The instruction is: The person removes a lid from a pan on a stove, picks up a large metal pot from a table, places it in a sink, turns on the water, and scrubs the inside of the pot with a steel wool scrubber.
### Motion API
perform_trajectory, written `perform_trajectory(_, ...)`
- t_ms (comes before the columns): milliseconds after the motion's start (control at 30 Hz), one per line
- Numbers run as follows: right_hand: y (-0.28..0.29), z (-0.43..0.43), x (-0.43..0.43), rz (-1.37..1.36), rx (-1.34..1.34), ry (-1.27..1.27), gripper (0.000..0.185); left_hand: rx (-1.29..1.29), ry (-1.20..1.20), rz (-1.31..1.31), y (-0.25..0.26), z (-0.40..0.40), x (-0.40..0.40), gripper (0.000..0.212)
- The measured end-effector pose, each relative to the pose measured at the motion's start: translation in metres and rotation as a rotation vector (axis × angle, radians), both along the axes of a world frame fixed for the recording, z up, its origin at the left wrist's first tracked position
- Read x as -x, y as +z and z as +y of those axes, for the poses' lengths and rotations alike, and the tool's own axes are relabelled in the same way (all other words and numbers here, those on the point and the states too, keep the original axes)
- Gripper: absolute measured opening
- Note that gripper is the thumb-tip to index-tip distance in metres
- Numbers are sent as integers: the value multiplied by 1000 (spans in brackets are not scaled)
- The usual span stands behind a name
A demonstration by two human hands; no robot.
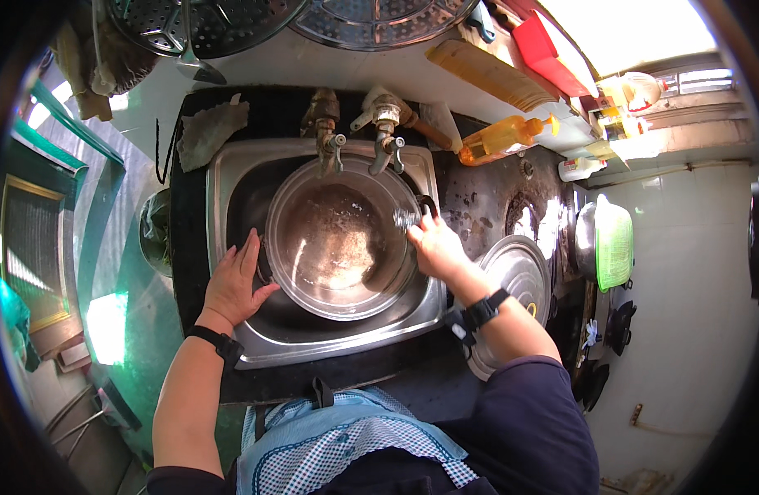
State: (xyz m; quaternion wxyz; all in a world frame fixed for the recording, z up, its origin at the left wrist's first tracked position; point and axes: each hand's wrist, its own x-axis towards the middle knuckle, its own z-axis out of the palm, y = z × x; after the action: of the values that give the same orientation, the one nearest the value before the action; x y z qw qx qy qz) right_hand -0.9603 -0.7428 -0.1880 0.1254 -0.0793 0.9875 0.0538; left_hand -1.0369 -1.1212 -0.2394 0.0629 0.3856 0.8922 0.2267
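A large round metal pot (330,291) stands in the stainless steel sink (280,352) below two taps. Its inner bottom is stained brown, with a bright patch of light. My right hand (438,247) holds a shiny scourer, apparently steel wool (405,218), against the inner wall at the pot's right side, close to the right handle (427,203). At the pot's left handle (263,263), my left hand (236,281) rests with its fingers extended and the thumb apart, by the rim.
Two old taps (327,139) (387,136) reach over the pot's far rim. Right of the sink are a metal lid (518,272) and an orange soap bottle (500,141). A grey cloth or paper piece (212,136) lies at the back left. Perforated steamer plates (385,21) hang behind.
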Motion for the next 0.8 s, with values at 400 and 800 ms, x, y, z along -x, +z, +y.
perform_trajectory(400, -61, -100, 33, -305, 763, -629, 43, -23, 7, -6, 0, 0, -2, 95)
perform_trajectory(800, -86, -24, 60, -68, -131, 197, 26, -11, 9, 16, 3, 3, 0, 91)
